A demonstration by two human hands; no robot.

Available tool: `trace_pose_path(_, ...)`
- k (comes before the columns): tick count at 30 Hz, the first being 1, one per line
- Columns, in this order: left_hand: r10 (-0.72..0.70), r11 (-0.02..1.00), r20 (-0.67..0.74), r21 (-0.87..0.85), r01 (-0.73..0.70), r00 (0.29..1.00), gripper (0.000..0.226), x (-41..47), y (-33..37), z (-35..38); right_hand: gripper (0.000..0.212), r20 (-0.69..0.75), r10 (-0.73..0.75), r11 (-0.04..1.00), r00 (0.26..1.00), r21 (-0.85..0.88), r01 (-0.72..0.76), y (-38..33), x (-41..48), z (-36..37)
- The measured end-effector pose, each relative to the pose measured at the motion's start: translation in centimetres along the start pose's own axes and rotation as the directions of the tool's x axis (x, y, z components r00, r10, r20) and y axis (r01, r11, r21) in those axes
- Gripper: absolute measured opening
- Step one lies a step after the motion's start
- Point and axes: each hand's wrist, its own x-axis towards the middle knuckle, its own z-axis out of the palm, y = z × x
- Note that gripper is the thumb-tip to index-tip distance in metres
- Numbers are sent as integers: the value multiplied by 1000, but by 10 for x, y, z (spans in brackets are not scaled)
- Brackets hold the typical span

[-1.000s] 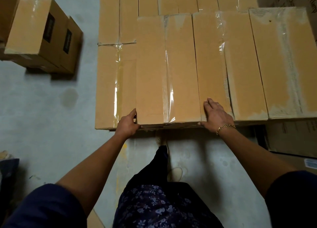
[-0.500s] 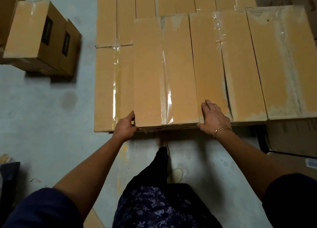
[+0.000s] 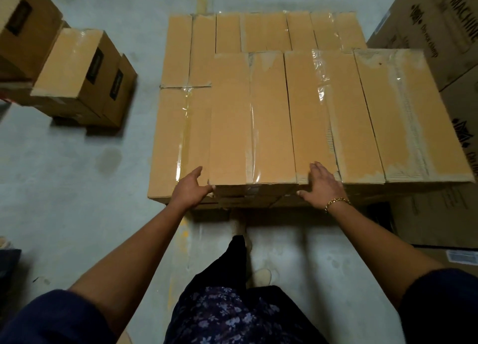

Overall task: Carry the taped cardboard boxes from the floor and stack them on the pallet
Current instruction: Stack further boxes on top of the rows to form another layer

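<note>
The view has drawn back, so the far edge of the stack [image 3: 258, 31] now shows, while both hands stay almost where they were at its near edge. The taped box [image 3: 248, 116] lies on the upper layer, at that layer's left end. It sits flush with the stack's near edge and touches the neighbouring box [image 3: 310, 116]. The left hand [image 3: 191, 190] braces its near left corner, fingers fairly straight along the side and gripping nothing. The right hand [image 3: 322, 186] lies flat, fingers extended, by the seam between the two boxes, probably to square them up. The pallet is hidden beneath the stack. More boxes on the floor [image 3: 77, 72] wait off the stack's left edge.
</note>
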Motion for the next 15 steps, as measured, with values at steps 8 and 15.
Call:
trace_pose_path(8,-7,1000,-159,2,7,987,76,-61,-38,-73,91,-60,-98,994,993,53,101,-55,-42,-25)
trace_pose_path(15,-32,996,-292,-89,6,956,71,-83,-105,-158,86,-118,-228,964,967,113,241,-179,-57,-35)
